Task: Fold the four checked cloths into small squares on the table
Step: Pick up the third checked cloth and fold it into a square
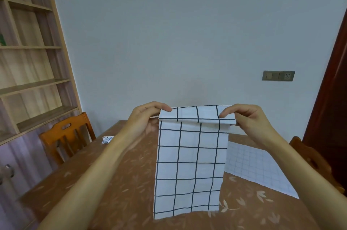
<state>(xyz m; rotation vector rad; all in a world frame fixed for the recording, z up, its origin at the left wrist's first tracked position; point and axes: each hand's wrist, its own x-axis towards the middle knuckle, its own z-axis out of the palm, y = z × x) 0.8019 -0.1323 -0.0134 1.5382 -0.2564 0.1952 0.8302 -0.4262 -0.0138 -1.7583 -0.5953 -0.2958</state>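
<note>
A white cloth with a bold black check [189, 164] hangs in the air over the table, folded lengthwise into a long strip. My left hand [144, 117] pinches its top left corner and my right hand [247, 117] pinches its top right corner; a short flap falls forward over the top edge. The strip's lower end reaches down to about the tabletop. Behind it to the right, a second white cloth with a fine pale check [261, 169] lies spread flat on the table. No other checked cloths are in view.
The table [116, 182] wears a brown leaf-patterned cover. A small crumpled white scrap [107, 139] lies at its far left edge. Wooden chairs stand at left [65, 137] and right [315, 156]. A bookshelf [28, 72] fills the left wall; a dark door [330, 98] is at right.
</note>
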